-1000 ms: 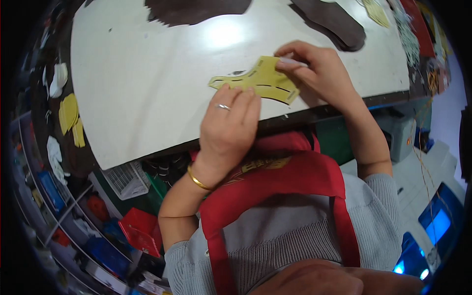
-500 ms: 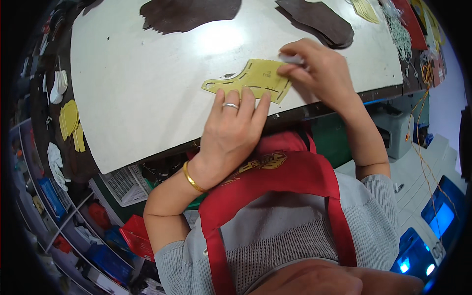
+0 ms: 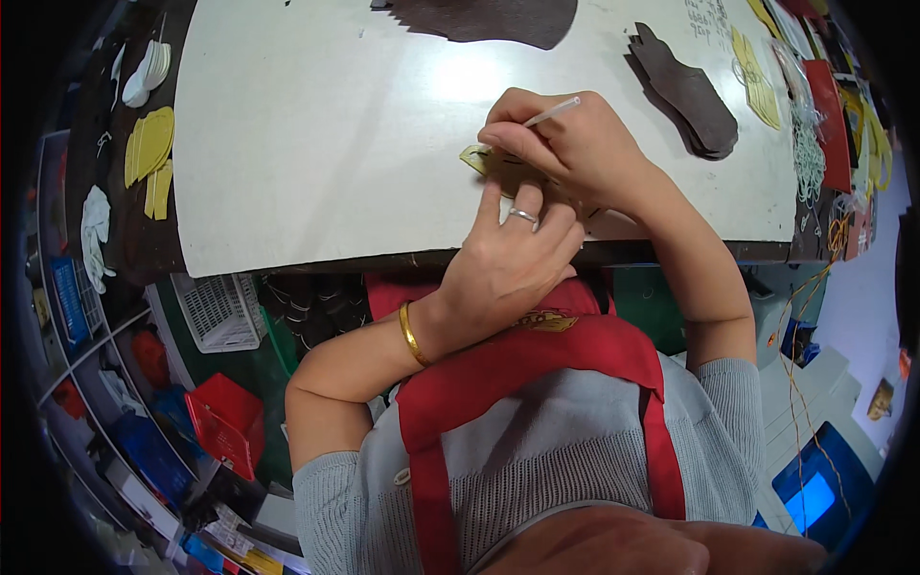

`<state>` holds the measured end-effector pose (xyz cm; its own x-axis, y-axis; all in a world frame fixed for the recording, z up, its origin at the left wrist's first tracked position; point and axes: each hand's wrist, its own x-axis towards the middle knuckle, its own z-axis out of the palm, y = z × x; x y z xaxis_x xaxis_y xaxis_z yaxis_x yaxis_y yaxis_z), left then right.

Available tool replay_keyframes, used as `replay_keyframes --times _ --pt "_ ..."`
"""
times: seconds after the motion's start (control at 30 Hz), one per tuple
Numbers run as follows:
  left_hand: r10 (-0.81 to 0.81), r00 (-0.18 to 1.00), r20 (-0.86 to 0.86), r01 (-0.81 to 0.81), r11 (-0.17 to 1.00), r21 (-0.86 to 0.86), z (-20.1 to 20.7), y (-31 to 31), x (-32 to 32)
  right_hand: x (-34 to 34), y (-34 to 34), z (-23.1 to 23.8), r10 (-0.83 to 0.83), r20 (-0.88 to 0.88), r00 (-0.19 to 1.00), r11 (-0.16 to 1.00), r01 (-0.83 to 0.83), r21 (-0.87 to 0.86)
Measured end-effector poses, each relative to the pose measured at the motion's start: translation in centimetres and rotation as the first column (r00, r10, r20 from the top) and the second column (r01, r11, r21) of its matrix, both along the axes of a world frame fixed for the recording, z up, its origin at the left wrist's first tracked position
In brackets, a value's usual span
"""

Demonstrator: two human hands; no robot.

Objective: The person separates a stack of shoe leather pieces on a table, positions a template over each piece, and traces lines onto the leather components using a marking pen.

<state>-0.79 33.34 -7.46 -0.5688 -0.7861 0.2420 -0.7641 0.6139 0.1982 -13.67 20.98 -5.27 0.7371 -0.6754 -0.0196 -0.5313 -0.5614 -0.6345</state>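
A yellow pattern template (image 3: pixel 472 157) with dark slots lies on the white work board, mostly covered by my hands. My left hand (image 3: pixel 513 251), with a ring and a gold bangle, rests its outstretched fingers on the template's near side. In a writing grip, my right hand (image 3: pixel 585 144) holds a thin white pen (image 3: pixel 554 112) over the template. The pen's tip is hidden behind my fingers. Whether anything lies under the template cannot be made out.
Dark brown leather pieces (image 3: pixel 498 21) are stacked at the far edge, and another brown stack (image 3: pixel 685 91) lies to the right. Yellow templates (image 3: pixel 150 144) sit at the left and more yellow pieces (image 3: pixel 754 81) at the far right. The white board's near edge (image 3: pixel 335 261) runs before my apron.
My right hand has moved left, from the template's wide end to its narrow end, with the pen now upright. The template is now largely covered. The whole view has shifted.
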Motion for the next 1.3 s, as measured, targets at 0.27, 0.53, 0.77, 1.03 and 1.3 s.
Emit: replay_keyframes --times 0.27,0.53,0.77,1.03,1.3 --pt "0.003 0.999 -0.034 -0.002 1.000 0.020 0.2 -0.3 -0.1 -3.4 -0.3 0.4 0.123 -0.073 0.990 0.918 -0.141 -0.371" --pt "0.027 0.997 -0.066 -0.027 1.000 0.007 -0.2 -0.2 -0.3 -6.5 -1.0 0.5 -0.100 -0.048 0.994 0.894 0.068 -0.443" --pt "0.040 0.996 -0.079 -0.039 0.999 0.015 -0.4 0.0 -0.6 -6.2 2.4 -0.1 -0.154 0.194 0.969 0.988 0.148 0.044" --pt "0.041 0.997 -0.060 -0.039 0.998 0.042 -0.3 0.1 -0.6 -7.6 4.9 0.4 -0.055 -0.025 0.998 0.912 0.040 -0.408" --pt "0.050 0.998 0.028 -0.053 0.995 0.083 0.2 0.0 -1.1 -10.6 5.0 -0.7 -0.432 0.360 0.827 0.886 0.464 -0.004"
